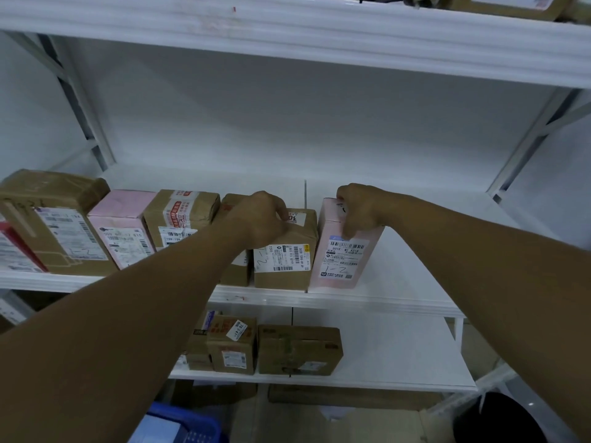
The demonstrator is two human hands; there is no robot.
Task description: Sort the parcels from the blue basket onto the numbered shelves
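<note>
Standing upright at the right end of the row, the pink parcel [347,251] sits on the middle shelf [383,298], just beside the brown cardboard parcel [284,260] on its left. My right hand [361,209] grips its top, fingers curled over the edge. My left hand [259,219] curls over the top of the brown cardboard parcel, steadying it, I judge. This looks like the placing step, nearly finished. Next I need to let go without tipping the tall parcel, then reach down to the blue basket [192,423] at lower left — I can't make out its contents.
</note>
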